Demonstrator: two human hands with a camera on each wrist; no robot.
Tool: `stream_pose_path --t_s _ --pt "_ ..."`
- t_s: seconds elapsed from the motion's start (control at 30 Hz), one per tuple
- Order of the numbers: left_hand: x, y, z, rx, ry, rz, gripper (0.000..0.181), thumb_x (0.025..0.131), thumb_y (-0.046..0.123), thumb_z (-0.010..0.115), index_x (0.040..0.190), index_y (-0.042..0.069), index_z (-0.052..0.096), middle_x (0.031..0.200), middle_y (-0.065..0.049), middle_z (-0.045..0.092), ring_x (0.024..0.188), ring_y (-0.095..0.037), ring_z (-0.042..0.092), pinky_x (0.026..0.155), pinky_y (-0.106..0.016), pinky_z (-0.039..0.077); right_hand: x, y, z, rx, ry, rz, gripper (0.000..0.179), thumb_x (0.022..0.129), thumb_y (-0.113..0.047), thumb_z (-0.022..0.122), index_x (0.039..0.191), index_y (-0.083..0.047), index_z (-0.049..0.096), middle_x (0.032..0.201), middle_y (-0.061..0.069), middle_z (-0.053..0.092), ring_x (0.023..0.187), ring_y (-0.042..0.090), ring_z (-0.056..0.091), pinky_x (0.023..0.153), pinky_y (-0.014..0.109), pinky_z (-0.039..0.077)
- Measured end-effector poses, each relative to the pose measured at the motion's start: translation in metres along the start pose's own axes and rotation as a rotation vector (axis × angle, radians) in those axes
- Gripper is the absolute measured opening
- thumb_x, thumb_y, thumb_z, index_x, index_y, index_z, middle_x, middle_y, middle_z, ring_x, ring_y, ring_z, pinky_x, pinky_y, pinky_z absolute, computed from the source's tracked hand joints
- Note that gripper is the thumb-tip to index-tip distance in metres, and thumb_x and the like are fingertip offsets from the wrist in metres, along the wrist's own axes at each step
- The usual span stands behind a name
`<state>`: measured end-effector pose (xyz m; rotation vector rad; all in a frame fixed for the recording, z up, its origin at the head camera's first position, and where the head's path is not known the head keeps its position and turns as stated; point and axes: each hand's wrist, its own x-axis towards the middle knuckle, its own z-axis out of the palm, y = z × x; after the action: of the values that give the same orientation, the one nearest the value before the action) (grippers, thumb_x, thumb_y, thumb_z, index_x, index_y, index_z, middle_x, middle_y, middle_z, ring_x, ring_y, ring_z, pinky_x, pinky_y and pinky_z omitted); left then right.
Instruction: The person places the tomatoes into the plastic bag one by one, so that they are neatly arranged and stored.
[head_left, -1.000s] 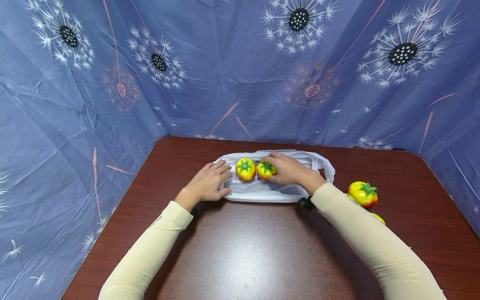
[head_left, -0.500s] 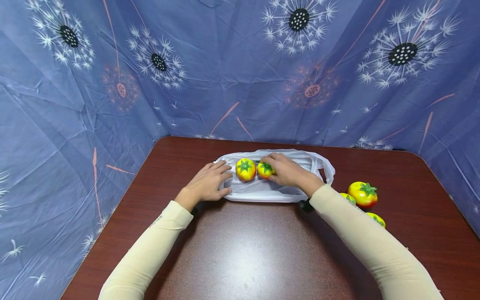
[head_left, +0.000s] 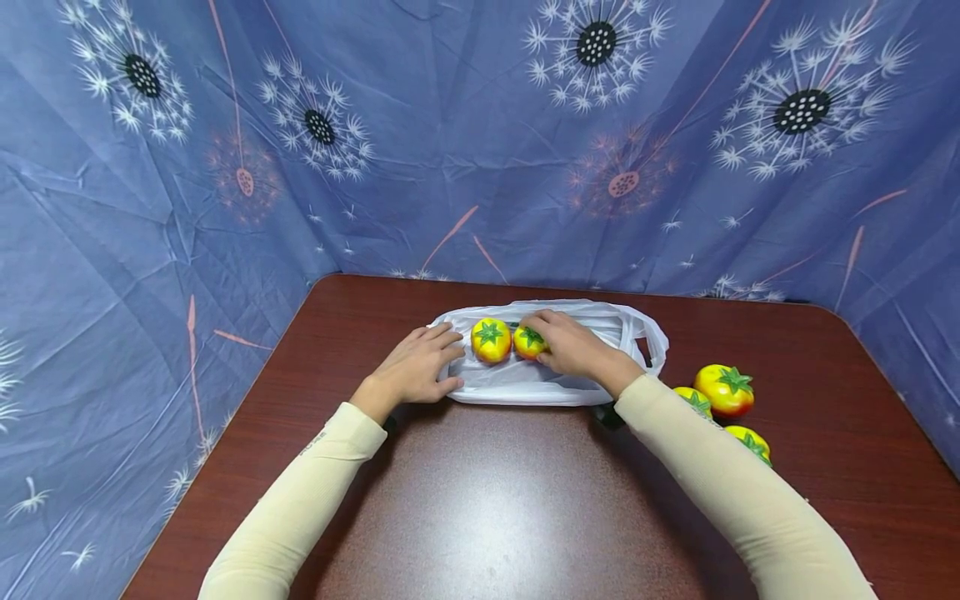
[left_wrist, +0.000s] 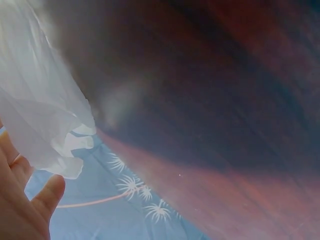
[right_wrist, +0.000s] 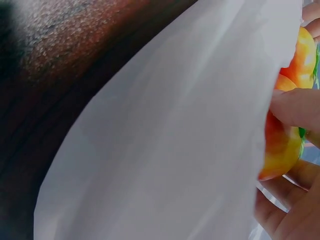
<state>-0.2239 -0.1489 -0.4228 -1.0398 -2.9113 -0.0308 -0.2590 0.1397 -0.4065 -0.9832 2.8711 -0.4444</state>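
Observation:
A thin white plastic bag (head_left: pixel 525 393) lies on the table with its mouth opened upward. Two yellow-red tomatoes with green star-shaped leaves sit side by side in it: the left tomato (head_left: pixel 491 342) is uncovered, while the right tomato (head_left: pixel 529 343) is partly covered by my right hand (head_left: pixel 573 343). Thumb and fingers of that hand grip this tomato from either side, as the right wrist view shows. At the bag's left end my left hand (head_left: pixel 416 365) rests with spread fingers over the rim. Its thumb (left_wrist: pixel 49 197) is beside the bag's edge in the left wrist view.
Just right of the bag, several more tomatoes lie together, among them a large tomato (head_left: pixel 724 390); my right sleeve (head_left: pixel 738 483) overlaps some of them. A bag handle loop (head_left: pixel 656 342) stands at the right end. A blue patterned cloth (head_left: pixel 450 150) hangs behind the brown table (head_left: pixel 480 483).
My right hand and forearm have shifted slightly left, and more of the tomatoes by the right sleeve show. The right hand keeps its grip; the left hand has stayed in place.

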Motion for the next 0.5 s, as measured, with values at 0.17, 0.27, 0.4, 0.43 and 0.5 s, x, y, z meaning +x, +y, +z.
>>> stream_pose_path --t_s 0.17,0.27,0.4,0.43,0.5 --pt "0.0005 -0.0002 -0.0004 0.002 0.011 0.005 0.050 0.090 0.046 0.062 0.129 0.016 0.064 0.146 -0.007 0.054 0.146 -0.031 0.039 0.117 -0.051 0.034 0.0010 0.0014 0.0019 0.002 -0.006 0.011 0.059 0.086 -0.011 0.074 0.141 -0.010 0.052 0.141 0.017 0.051 0.130 0.038 0.051 0.113 0.052 0.040" --pt "0.0003 -0.0001 -0.0005 -0.003 0.010 0.002 0.050 0.090 0.046 0.062 0.129 0.016 0.064 0.146 -0.007 0.054 0.146 -0.031 0.039 0.117 -0.051 0.034 0.0014 0.0019 0.0020 0.005 -0.010 0.012 0.060 0.086 -0.012 0.074 0.142 -0.010 0.051 0.142 0.017 0.051 0.131 0.038 0.051 0.114 0.052 0.040" --pt "0.0000 0.0006 -0.0003 -0.013 0.005 -0.003 0.050 0.090 0.046 0.062 0.130 0.015 0.064 0.146 -0.007 0.054 0.146 -0.031 0.039 0.117 -0.051 0.034 0.0007 0.0020 0.0011 0.009 -0.017 0.013 0.060 0.087 -0.014 0.073 0.143 -0.009 0.050 0.144 0.017 0.050 0.132 0.038 0.050 0.114 0.053 0.039" --pt "-0.0001 0.0006 -0.0001 -0.013 0.004 -0.005 0.050 0.090 0.046 0.062 0.130 0.015 0.064 0.146 -0.007 0.054 0.146 -0.031 0.039 0.117 -0.051 0.034 0.0004 0.0021 0.0008 0.008 -0.020 0.015 0.061 0.088 -0.014 0.073 0.143 -0.010 0.050 0.144 0.017 0.050 0.133 0.038 0.049 0.114 0.053 0.039" --pt "-0.0004 0.0009 0.0009 -0.012 0.001 -0.007 0.051 0.090 0.046 0.062 0.130 0.016 0.064 0.147 -0.007 0.054 0.146 -0.030 0.039 0.116 -0.052 0.034 0.0001 0.0024 0.0008 0.008 -0.020 0.016 0.061 0.088 -0.015 0.073 0.143 -0.010 0.050 0.145 0.017 0.050 0.133 0.039 0.049 0.114 0.053 0.039"
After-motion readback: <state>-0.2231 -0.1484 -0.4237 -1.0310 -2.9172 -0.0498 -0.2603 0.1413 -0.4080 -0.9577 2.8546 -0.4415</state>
